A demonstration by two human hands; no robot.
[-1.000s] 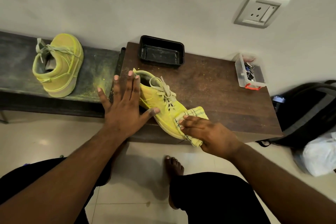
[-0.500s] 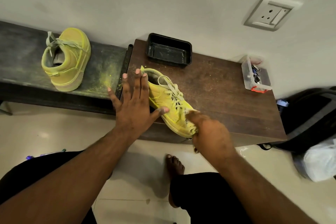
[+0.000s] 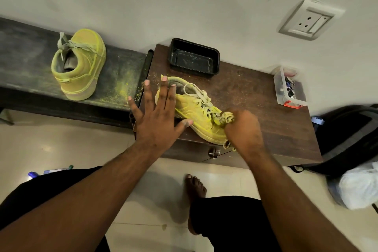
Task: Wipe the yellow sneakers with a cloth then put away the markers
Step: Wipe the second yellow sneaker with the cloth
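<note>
With your left hand point(image 3: 157, 122) flat and fingers straight, bracing the light, soft-sided sneaker point(image 3: 196, 112) on the brown tabletop point(image 3: 266, 112), your right hand point(image 3: 243, 131) clutches the limp bunched cloth point(image 3: 226, 118) at its toe; steady it by the firmer heel.

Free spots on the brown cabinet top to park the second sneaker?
Bare wood lies between the black tray and the clear plastic box, and toward the front right corner of the cabinet top. The left half is crowded: sneaker, left hand, right hand gripping the cloth.
</note>
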